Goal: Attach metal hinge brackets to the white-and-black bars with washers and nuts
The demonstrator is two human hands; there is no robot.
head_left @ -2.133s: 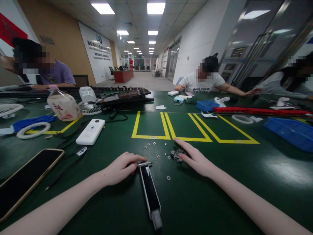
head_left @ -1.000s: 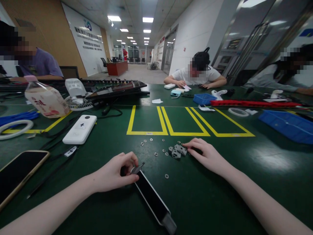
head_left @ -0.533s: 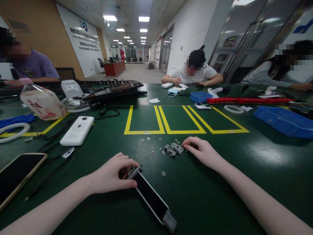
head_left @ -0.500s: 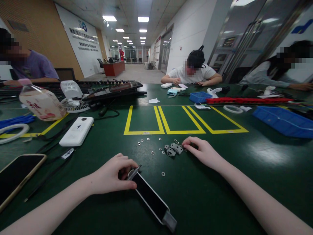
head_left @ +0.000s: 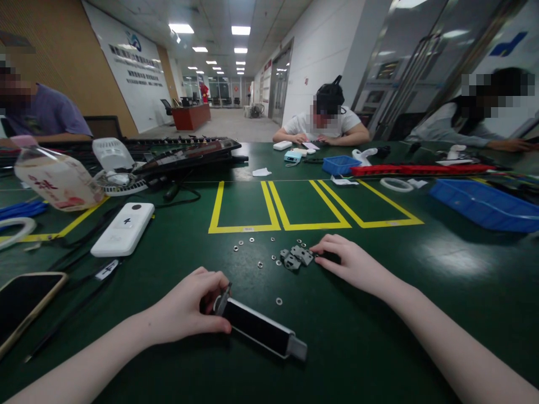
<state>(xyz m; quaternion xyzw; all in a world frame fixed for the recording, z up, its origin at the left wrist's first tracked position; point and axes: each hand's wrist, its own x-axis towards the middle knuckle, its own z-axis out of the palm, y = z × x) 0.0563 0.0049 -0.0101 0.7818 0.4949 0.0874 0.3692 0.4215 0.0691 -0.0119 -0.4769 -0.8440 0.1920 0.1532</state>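
My left hand (head_left: 197, 308) is closed around one end of a long black bar with silver edges (head_left: 261, 328). Its grey end piece points to the lower right, and a grey metal part shows at the gripped end. My right hand (head_left: 345, 258) has thumb and forefinger together at the right side of a small pile of grey metal pieces (head_left: 297, 257); whatever is between those fingertips is too small to make out. Several small metal rings, like nuts or washers, lie around the pile, and one washer (head_left: 279, 301) sits nearer, above the bar.
Yellow tape outlines (head_left: 244, 229) mark the green table. To the left are a white power bank (head_left: 124, 229), a phone (head_left: 29, 303), cables and a bottle (head_left: 59, 177). Blue trays (head_left: 484, 205) stand at the right. Several people sit around the table.
The bar in my left hand has swung so its far end lies higher and flatter. My right hand stays at the pile's right side. The whole view has shifted slightly.
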